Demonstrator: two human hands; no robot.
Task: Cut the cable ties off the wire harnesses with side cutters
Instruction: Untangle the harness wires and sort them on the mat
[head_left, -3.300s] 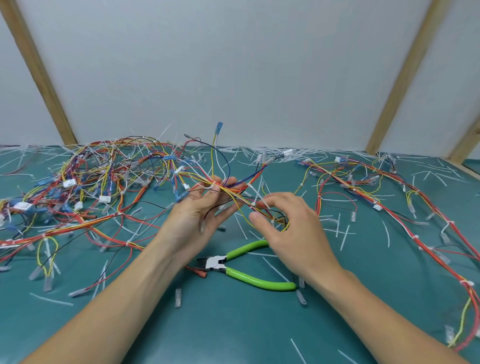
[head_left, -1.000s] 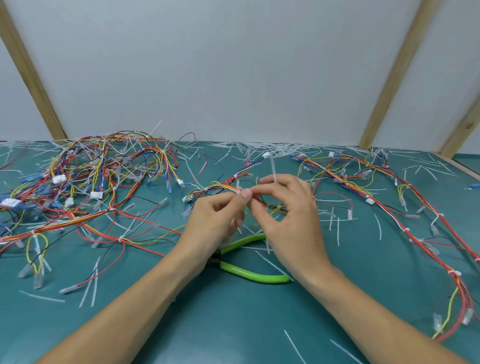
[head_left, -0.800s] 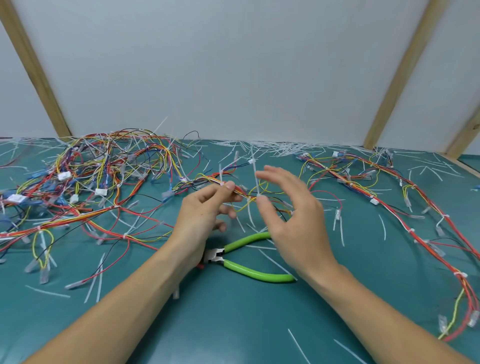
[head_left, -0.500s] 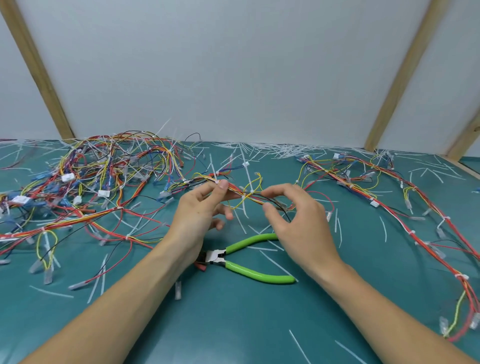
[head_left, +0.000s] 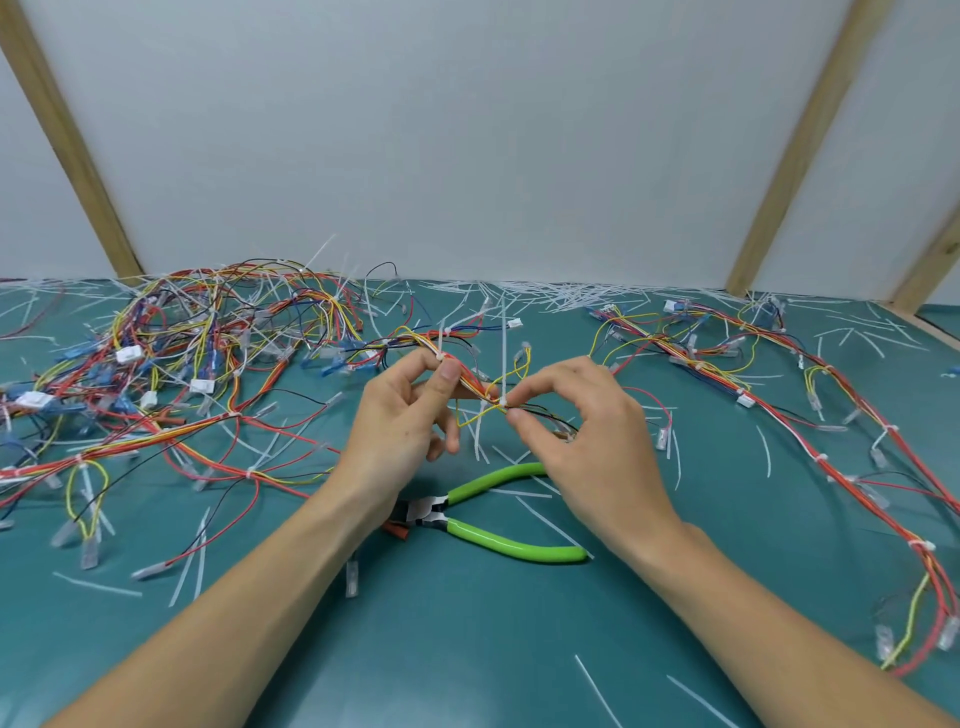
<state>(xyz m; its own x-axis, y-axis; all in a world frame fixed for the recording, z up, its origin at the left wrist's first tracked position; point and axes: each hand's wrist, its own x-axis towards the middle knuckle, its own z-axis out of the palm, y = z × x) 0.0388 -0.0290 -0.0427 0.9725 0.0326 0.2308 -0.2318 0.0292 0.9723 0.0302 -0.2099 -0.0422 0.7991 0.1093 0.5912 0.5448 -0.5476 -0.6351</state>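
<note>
A wire harness (head_left: 475, 387) of red, orange and yellow wires stretches between both hands above the teal mat. My left hand (head_left: 400, 421) pinches it near a white cable tie (head_left: 440, 349). My right hand (head_left: 582, 421) pinches it beside a second white cable tie (head_left: 503, 364) whose long tail sticks upward. The green-handled side cutters (head_left: 493, 530) lie on the mat just below the hands, held by neither hand, jaws partly hidden under my left wrist.
A big tangle of harnesses (head_left: 182, 364) covers the mat (head_left: 467, 649) at the left. Another long harness (head_left: 831, 415) runs along the right side. Cut white tie pieces (head_left: 545, 299) lie scattered, thickest at the back by the white wall.
The hands dropped one harness section and took hold of another. My right hand opened, then pinched the wires again beside an upright tie. The cutters stayed on the mat.
</note>
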